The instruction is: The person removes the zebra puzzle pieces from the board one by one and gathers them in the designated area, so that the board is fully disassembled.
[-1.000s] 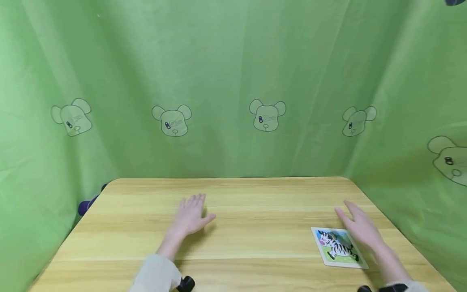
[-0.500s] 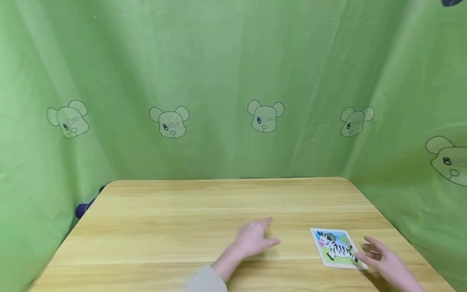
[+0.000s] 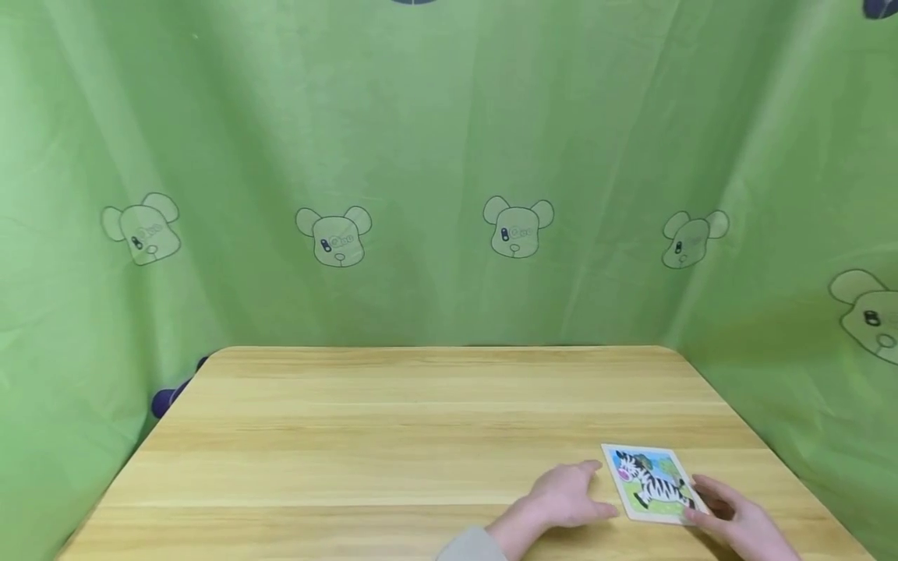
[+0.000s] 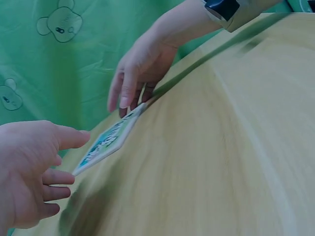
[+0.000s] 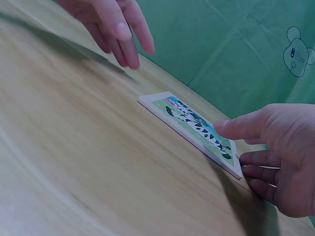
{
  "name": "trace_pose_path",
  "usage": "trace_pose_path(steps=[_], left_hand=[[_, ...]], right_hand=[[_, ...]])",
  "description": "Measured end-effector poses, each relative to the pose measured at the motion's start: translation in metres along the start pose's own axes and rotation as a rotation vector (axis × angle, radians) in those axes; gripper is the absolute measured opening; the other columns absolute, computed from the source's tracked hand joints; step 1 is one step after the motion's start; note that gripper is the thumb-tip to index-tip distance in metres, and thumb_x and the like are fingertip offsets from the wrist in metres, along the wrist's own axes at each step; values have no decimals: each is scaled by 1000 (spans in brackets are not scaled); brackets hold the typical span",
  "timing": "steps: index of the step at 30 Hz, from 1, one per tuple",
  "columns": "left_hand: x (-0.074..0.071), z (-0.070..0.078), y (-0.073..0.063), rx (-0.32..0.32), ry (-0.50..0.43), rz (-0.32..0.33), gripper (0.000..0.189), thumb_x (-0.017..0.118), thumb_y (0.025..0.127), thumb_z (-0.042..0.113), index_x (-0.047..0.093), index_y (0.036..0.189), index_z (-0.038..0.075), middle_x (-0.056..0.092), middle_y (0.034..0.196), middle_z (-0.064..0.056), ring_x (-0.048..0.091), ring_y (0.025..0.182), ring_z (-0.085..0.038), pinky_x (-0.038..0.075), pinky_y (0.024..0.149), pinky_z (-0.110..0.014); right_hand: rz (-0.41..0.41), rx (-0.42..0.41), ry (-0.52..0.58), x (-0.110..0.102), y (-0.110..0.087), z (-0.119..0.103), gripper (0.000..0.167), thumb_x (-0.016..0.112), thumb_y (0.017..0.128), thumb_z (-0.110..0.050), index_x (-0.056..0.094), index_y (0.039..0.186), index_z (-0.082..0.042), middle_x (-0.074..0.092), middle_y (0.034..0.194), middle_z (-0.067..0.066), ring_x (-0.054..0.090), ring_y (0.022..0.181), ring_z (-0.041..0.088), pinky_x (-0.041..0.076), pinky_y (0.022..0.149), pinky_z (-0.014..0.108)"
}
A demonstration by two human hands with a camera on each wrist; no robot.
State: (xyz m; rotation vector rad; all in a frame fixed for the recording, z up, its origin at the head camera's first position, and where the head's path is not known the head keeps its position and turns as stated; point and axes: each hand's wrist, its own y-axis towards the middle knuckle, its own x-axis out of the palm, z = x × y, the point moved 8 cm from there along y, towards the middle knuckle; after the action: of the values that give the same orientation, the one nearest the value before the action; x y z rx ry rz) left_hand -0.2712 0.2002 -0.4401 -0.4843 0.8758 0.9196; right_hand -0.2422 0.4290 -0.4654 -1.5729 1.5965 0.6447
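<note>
Where the right part of the table [image 3: 351,436] is reached by both hands, a card [image 3: 655,485] is found, picture side up. It appears to be laid flat, toward the near end of the table; whether any edge is raised cannot be told. No shift of the card on the wood can be made out over the last second.

The change is in the hands. The left hand [image 3: 567,496], over the table's middle half a second ago, has been brought across to just beside the card's left edge; the right hand [image 3: 742,520] has been drawn in at the right edge. The card is thus flanked from opposite sides. As judged, the approach is nearly done and a two-handed hold has not been made.

Left: fingers loosely extended, thumb spread away, nothing held; in the right wrist view a gap is seen between fingertips and card. Right: half open, fingers slightly bent at the card's edge, thumb placed over its near right corner. Contact is likely there, but whether the card is pinched cannot be told.

Farther out: a pale sleeve [image 3: 473,545] on the left arm; beyond the table, a green curtain [image 3: 421,117].
</note>
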Motion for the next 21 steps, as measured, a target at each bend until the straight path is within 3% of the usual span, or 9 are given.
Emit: trace_pose_path(steps=[8, 11, 15, 21], left_hand=[[19, 17, 6, 73, 113, -41, 67, 67, 78, 49, 46, 136, 23, 55, 125, 11, 47, 117, -7, 37, 97, -21], [24, 24, 6, 103, 113, -70, 68, 65, 80, 50, 43, 138, 23, 52, 128, 11, 46, 118, -6, 36, 97, -20], [26, 26, 5, 92, 98, -85, 69, 65, 80, 51, 42, 139, 23, 51, 129, 11, 46, 117, -5, 36, 96, -18], [19, 17, 3, 80, 28, -52, 66, 67, 79, 47, 46, 136, 20, 55, 123, 9, 50, 111, -5, 39, 92, -18]], right_hand=[[0, 23, -10, 2, 4, 4, 88, 64, 83, -47, 31, 131, 19, 45, 125, 37, 45, 112, 50, 39, 86, 59], [-11, 36, -10, 3, 4, 4, 88, 63, 84, -48, 31, 132, 18, 45, 125, 36, 44, 112, 51, 39, 86, 60], [-24, 47, 1, 3, 4, 2, 88, 62, 83, -49, 31, 132, 17, 45, 125, 36, 43, 113, 51, 38, 86, 62], [-4, 17, 29, 3, 2, -9, 83, 67, 82, -44, 36, 131, 16, 52, 121, 32, 53, 105, 42, 41, 84, 56]])
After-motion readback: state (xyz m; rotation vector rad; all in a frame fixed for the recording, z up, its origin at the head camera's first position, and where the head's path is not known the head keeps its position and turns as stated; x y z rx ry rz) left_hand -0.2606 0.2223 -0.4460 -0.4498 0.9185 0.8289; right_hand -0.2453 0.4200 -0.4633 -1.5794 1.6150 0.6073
